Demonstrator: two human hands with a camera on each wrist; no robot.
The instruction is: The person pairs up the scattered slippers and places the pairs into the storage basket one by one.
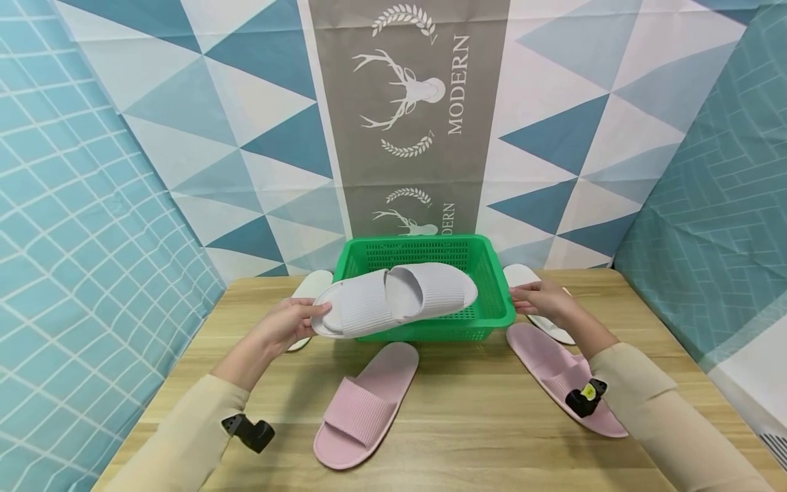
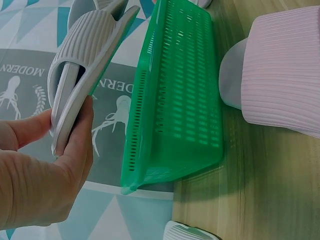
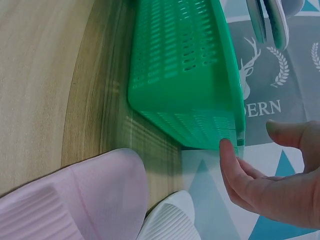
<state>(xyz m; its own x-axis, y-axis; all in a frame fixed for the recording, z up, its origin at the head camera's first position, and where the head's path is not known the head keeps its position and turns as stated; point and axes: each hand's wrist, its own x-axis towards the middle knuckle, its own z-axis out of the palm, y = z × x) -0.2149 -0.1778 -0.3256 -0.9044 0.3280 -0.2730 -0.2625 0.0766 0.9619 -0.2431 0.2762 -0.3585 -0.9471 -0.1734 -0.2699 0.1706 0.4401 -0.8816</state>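
Desk (image 1: 467, 424), pale wood grain, carries everything; patterned cloth backdrop behind and at both sides

Green basket (image 1: 424, 256), perforated plastic, sits at the far middle of the desk, open side up

Grey slipper (image 1: 393, 297), ribbed, held level and crosswise above the basket's near rim, toe toward the right. Held by the heel end only, so the rest of it hangs out over the basket opening

Two pink slippers: one (image 1: 363, 406) flat on the desk just in front of the basket, sole down; the other (image 1: 562, 376) to the right, partly under the right forearm. White slippers lie either side of the basket, one (image 1: 310, 283) left, one (image 1: 522, 275) right, both partly hidden

Left hand (image 1: 289, 328): fingers and thumb pinch the grey slipper's heel edge; left wrist view shows the thumb on one face, fingers (image 2: 30, 127) on the other

Right hand (image 1: 541, 298): fingers loosely extended, a fingertip (image 3: 227, 150) touching the basket's right corner, gripping nothing, seemingly to steady it
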